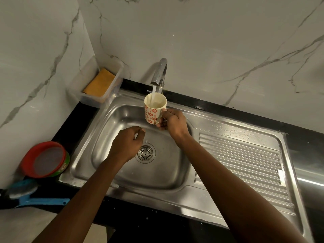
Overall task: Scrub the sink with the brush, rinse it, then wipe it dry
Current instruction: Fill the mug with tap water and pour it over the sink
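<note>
A steel sink (pixel 105 130) with a round drain (pixel 145 153) fills the middle of the view. My right hand (pixel 172 122) grips the handle of a cream mug (pixel 154 109) with red flowers, upright under the running tap (pixel 159 72). Water streams into the mug. My left hand (pixel 128 142) hovers over the basin beside the drain, fingers loosely curled, holding nothing. A blue-handled brush (pixel 33 197) lies on the black counter at the lower left.
A clear plastic tub (pixel 112 92) holding an orange cloth (pixel 100 83) stands at the sink's back-left corner. A red-lidded round container (pixel 45 159) sits left of the sink. The ribbed drainboard (pixel 242 165), wet with droplets, stretches to the right. Marble walls close the back and left.
</note>
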